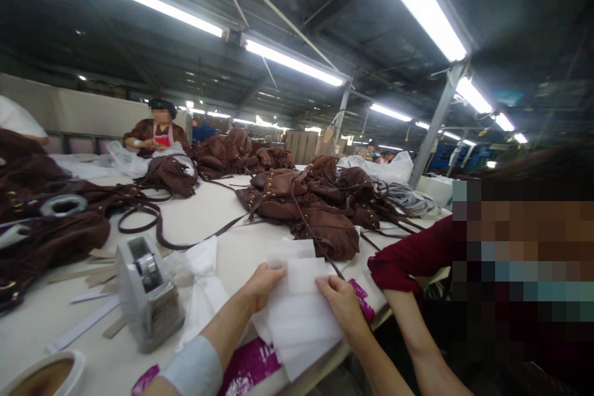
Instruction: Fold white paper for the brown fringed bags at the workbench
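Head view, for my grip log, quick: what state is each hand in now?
Left hand: closed on the left side of the white sheets.
Right hand: closed on their right side.

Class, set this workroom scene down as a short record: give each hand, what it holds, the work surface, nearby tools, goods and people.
Left hand: grips white sheets
Right hand: holds the sheets' right edge
Surface: pale table
Tool: grey tape dispenser, left of the sheets
Goods: dark brown fringed bags, heaped beyond the sheets
Under sheets: purple printed plastic
People: maroon-sleeved co-worker at right; person in red apron across the table
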Action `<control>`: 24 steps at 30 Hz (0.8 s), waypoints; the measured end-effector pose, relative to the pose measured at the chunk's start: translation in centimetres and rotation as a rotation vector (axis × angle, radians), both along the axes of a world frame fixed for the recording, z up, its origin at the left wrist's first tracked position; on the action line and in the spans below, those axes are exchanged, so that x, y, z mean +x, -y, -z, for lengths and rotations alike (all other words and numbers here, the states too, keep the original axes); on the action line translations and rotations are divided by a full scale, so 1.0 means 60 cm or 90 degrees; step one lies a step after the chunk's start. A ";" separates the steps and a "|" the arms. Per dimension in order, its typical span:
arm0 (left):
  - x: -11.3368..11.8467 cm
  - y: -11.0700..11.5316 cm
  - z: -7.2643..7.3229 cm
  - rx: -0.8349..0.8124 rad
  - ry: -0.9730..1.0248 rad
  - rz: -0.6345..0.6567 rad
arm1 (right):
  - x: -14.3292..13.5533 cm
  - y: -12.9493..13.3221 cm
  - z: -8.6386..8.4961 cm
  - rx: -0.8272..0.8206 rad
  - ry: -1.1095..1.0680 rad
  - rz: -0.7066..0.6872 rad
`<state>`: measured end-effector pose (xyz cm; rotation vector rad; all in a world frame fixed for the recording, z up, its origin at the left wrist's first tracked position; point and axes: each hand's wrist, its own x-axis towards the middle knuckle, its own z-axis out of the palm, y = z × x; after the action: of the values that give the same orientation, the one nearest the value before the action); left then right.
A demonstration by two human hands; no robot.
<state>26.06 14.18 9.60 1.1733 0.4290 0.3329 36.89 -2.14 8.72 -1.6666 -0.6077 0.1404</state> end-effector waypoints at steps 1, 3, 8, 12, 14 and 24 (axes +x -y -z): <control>0.001 -0.004 0.005 -0.012 -0.005 -0.002 | 0.001 0.002 -0.004 0.003 0.003 0.010; 0.000 -0.013 0.010 -0.033 -0.007 -0.004 | 0.003 0.007 -0.015 0.020 0.006 0.027; -0.004 -0.019 0.014 -0.073 0.023 -0.015 | 0.006 0.021 -0.034 0.056 -0.087 0.002; -0.003 -0.013 0.014 -0.098 0.044 -0.028 | -0.001 0.015 -0.025 0.047 -0.166 -0.059; -0.004 -0.012 0.014 -0.107 0.051 -0.038 | -0.007 0.006 -0.014 0.034 -0.188 -0.070; -0.004 -0.023 0.019 -0.171 0.024 -0.072 | -0.021 -0.005 0.017 0.018 -0.210 -0.004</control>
<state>25.81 15.56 8.46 0.8818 0.4926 0.3821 35.60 -1.84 7.68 -1.5708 -0.3641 0.4009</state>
